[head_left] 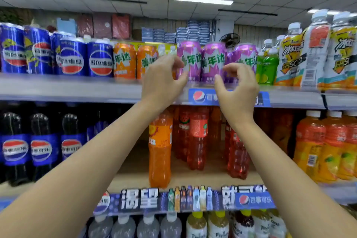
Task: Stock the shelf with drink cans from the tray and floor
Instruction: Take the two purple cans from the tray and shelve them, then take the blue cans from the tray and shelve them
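The step in hand looks like setting or squaring up cans on the top shelf (77, 87). Directly above the blue Pepsi tag (201, 96) on that shelf's front edge stands a row of purple cans (213, 62), and both hands are raised in front of them. The left hand (164, 77), above and to the left of the tag, has a half-open grip, fingers curved and thumb apart, before the leftmost purple can; blur hides whether it touches the can. The right hand (238, 91), just above the tag's right part, shows the same loose, empty grip before the rightmost can. Neither hand holds anything, and neither tray nor floor is in view, so the next move probably calls either for nudging this row straight or for lowering the hands to fetch more cans, with care not to tip the front ones off the edge. The tag carries the Pepsi globe and 百事. The purple cans read 美年达 in green, and the orange cans (124, 60) left of the tag bear the same name. Farther left of it, blue cans (100, 60) show the Pepsi globe. Right of the tag, tea bottles (289, 58) read 冰红茶, and well below it a banner (139, 199) reads 渴望 and 百事可乐
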`<control>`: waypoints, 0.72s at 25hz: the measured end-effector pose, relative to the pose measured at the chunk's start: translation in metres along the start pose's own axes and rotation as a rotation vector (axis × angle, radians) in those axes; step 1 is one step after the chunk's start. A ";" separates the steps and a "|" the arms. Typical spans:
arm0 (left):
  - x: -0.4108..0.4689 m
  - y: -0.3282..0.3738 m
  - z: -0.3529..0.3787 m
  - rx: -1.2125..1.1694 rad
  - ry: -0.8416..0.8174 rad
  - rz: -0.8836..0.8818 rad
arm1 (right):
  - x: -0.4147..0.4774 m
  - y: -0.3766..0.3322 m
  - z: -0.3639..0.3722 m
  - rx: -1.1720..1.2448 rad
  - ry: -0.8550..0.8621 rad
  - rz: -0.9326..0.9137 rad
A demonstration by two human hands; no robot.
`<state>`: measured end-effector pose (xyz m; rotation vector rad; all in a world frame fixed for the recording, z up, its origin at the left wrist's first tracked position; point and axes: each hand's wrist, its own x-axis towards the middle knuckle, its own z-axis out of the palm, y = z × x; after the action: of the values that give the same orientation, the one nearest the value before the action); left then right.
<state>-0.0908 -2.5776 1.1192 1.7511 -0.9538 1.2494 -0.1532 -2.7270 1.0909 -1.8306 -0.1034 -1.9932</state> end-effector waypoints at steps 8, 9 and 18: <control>-0.213 0.000 -0.049 -0.319 -0.336 -0.131 | -0.165 -0.051 -0.076 0.278 -0.484 0.127; -0.251 -0.006 -0.057 -0.351 -0.419 -0.207 | -0.198 -0.055 -0.087 0.263 -0.571 0.176; -0.593 -0.043 -0.149 -0.331 -1.170 -0.871 | -0.537 -0.107 -0.198 -0.051 -1.280 0.832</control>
<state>-0.2515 -2.3444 0.5753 2.1824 -0.7155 -0.5477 -0.3567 -2.5580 0.5728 -2.3197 0.2889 -0.1439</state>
